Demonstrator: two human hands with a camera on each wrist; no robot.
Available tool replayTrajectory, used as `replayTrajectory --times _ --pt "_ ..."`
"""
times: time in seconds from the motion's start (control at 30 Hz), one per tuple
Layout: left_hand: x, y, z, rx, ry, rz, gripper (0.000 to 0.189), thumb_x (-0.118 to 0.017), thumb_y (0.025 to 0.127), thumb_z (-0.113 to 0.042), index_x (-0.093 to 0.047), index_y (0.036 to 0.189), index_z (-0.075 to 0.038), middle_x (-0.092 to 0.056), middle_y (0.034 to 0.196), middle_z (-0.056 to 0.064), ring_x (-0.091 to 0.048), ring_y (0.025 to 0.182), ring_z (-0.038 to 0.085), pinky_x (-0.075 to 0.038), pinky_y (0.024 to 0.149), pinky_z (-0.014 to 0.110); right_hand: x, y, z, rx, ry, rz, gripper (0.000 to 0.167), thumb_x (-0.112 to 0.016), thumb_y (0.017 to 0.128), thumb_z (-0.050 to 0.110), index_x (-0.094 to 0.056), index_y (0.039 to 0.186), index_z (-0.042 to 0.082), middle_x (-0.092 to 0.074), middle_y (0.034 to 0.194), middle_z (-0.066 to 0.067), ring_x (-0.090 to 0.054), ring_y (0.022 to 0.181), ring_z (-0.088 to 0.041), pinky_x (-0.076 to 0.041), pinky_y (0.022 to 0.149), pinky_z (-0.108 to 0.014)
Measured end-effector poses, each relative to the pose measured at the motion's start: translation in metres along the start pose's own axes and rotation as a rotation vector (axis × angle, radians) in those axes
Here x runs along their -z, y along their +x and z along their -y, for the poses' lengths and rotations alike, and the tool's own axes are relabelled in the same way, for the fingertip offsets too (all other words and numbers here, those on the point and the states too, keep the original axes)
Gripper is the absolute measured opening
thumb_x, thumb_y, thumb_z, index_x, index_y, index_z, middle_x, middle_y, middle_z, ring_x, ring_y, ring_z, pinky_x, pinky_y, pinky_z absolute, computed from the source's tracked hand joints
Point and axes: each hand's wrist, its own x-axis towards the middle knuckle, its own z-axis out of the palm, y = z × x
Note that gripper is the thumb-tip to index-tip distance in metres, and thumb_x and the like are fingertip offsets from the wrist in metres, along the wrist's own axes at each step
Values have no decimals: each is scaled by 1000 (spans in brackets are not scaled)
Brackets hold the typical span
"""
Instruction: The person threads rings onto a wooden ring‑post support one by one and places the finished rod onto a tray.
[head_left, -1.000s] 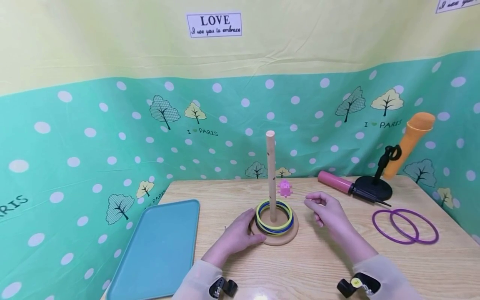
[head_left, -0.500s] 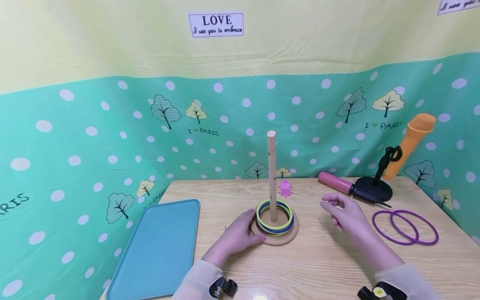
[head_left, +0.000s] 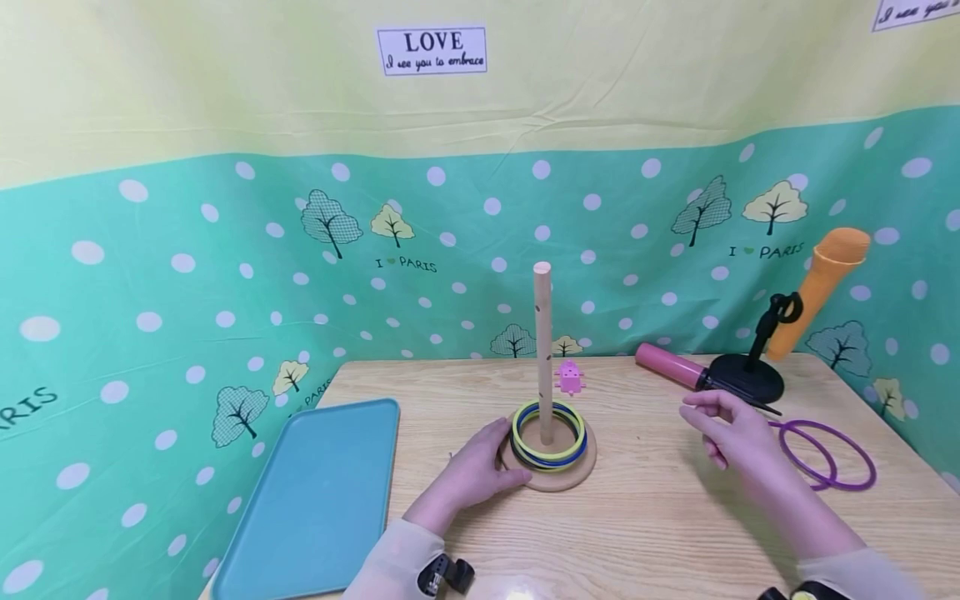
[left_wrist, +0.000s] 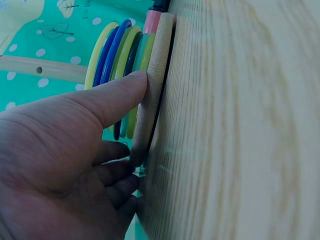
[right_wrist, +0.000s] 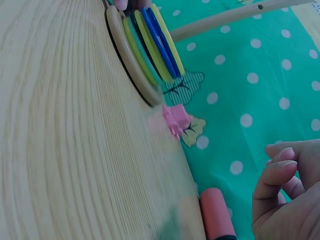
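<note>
A wooden ring-toss stand [head_left: 543, 350] rises from a round base [head_left: 573, 478], with a stack of yellow, blue, green and dark rings [head_left: 551, 457] around its peg. My left hand [head_left: 476, 468] holds the base at its near left edge. In the left wrist view the thumb [left_wrist: 127, 87] rests on the base's rim beside the rings, with the fingers curled at its side. To the right, my right hand [head_left: 738, 433] hovers above the table, fingers loosely curled and holding nothing. Close beyond it lie two overlapping purple rings [head_left: 872, 475], one partly hidden by that hand.
A blue tray [head_left: 315, 500] lies on the left. Behind the stand sits a small pink toy [head_left: 571, 377]. At the back right are a pink hand pump [head_left: 669, 364] and an orange microphone [head_left: 817, 292] on a black stand [head_left: 742, 379]. A dotted cloth hangs behind the table.
My right hand has moved right, away from the stand and toward the purple rings, now covering part of one. The left hand and the ring-toss stand have stayed put.
</note>
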Motion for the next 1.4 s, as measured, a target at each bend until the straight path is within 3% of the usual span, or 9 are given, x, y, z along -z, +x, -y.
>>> replayTrajectory --times 0.37,0.6,0.83,1.07,1.23,1.4 --pt "1 1 0 3 -2 -2 95 -91 94 -35 -42 166 5 -42 168 31 -42 156 46 -35 129 61 37 -8 -8 -41 -9 -16 33 -71 110 41 -64 131 17 -59 96 7 -55 65 -13 -50 51 -26" --pt "0 3 4 5 2 1 95 -90 95 -37 -42 166 4 -41 169 30 -42 157 45 -35 129 59 57 -9 -16 -42 84 -37 6 -70 111 31 -69 117 32 -63 89 8 -54 62 -12 -48 48 -24" --pt "0 3 3 4 0 2 94 -89 96 -35 -42 166 4 -41 169 30 -42 157 45 -35 129 59 73 -12 -24 -62 174 -42 11 -74 110 29 -72 112 39 -65 91 10 -55 64 -11 -48 49 -24" --pt "1 0 0 5 -12 1 94 -90 95 -34 -42 166 5 -42 169 30 -42 156 46 -35 129 60 89 -11 -37 -21 280 -58 13 -75 109 21 -75 111 33 -63 79 4 -54 59 -10 -46 46 -23" --pt "1 0 0 7 -4 -1 94 -90 95 -34 -42 166 5 -42 169 30 -42 156 46 -35 129 61 98 -12 -42 -15 366 -61 21 -71 110 14 -78 108 33 -66 83 5 -54 59 -10 -46 46 -22" --pt "1 -1 0 5 -9 0 94 -90 95 -34 -42 165 6 -41 169 30 -42 156 46 -35 129 61 105 -14 -49 -20 368 -99 22 -72 109 13 -78 105 34 -67 85 7 -54 60 -11 -46 46 -22"
